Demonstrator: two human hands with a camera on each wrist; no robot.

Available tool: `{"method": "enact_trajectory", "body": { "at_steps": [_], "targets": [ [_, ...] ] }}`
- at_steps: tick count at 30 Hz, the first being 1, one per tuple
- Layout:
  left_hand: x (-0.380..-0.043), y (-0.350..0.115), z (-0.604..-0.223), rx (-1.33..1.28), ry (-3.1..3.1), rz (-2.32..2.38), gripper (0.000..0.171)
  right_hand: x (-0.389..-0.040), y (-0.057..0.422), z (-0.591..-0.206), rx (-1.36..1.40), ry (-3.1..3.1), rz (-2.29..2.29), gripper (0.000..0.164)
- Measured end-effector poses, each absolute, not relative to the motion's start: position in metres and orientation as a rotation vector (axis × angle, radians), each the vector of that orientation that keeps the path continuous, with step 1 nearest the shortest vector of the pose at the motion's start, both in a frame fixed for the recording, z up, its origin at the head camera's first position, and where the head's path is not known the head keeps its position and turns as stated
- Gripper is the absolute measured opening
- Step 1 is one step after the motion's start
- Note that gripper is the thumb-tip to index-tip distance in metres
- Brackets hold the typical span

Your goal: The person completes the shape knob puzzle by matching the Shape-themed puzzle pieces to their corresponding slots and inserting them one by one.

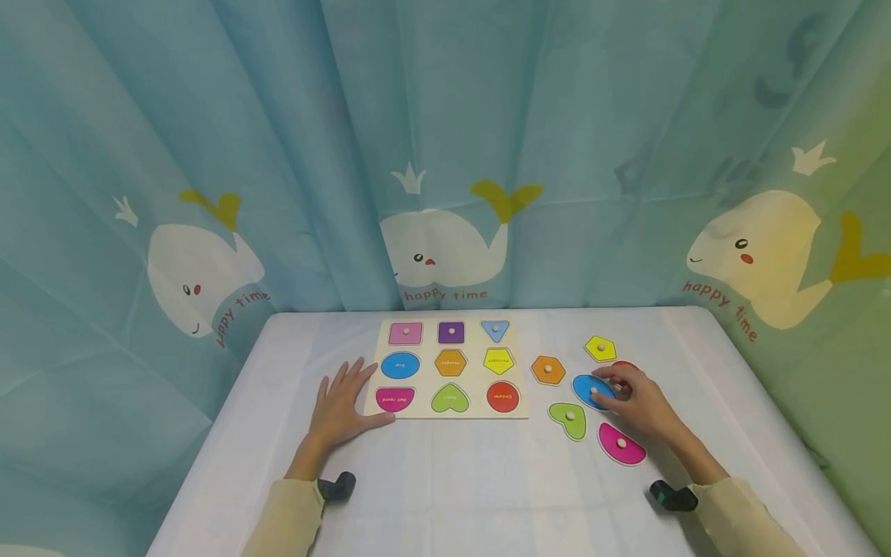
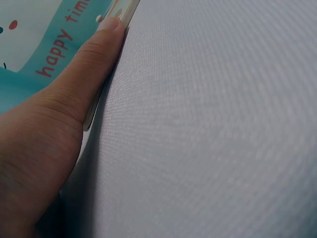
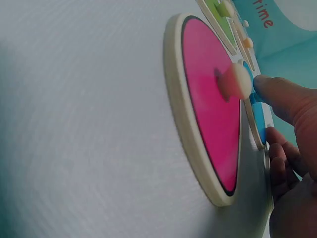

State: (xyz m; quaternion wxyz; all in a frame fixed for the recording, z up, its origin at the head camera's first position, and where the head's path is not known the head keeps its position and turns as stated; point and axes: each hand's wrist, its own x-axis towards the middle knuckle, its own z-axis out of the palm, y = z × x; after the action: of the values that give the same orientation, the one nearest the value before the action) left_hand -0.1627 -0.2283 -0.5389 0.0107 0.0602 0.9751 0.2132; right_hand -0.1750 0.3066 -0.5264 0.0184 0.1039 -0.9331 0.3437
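A wooden puzzle board [image 1: 426,381] with coloured shapes lies on the table. My left hand [image 1: 341,410] rests at its left side, fingers spread and fairly straight, with the thumb [image 2: 94,54] along the near edge. Right of the board, my right hand [image 1: 639,402] bends thumb and fingers around a blue oval piece [image 1: 583,384], thumb at its small knob. The index fingertip's contact is hard to make out. Close to that hand lie a magenta half-round piece [image 3: 210,109] and a partly covered red piece [image 1: 626,365].
Near the oval lie an orange hexagon piece [image 1: 543,377], a yellow pentagon piece [image 1: 599,342] and a green heart piece [image 1: 574,425]. Pink, purple [image 1: 451,339] and light blue pieces with knobs sit in the board's far row. A whale-print curtain [image 1: 313,155] hangs behind the table.
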Motion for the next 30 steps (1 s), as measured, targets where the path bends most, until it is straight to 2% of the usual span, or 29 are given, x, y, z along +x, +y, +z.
{"method": "enact_trajectory", "body": {
  "at_steps": [6,20,30],
  "targets": [
    [-0.163,-0.229,-0.540,0.195,3.051,0.667,0.106,-0.176,0.308,-0.529,0.338,-2.884,1.046,0.032],
    [-0.163,-0.229,-0.540,0.194,3.057,0.647,0.106,-0.177,0.306,-0.537,0.315,-2.845,1.029,0.020],
    [-0.160,-0.228,-0.539,0.197,3.067,0.652,0.106,-0.177,0.308,-0.537,0.273,-2.893,1.047,0.019]
  ]
}}
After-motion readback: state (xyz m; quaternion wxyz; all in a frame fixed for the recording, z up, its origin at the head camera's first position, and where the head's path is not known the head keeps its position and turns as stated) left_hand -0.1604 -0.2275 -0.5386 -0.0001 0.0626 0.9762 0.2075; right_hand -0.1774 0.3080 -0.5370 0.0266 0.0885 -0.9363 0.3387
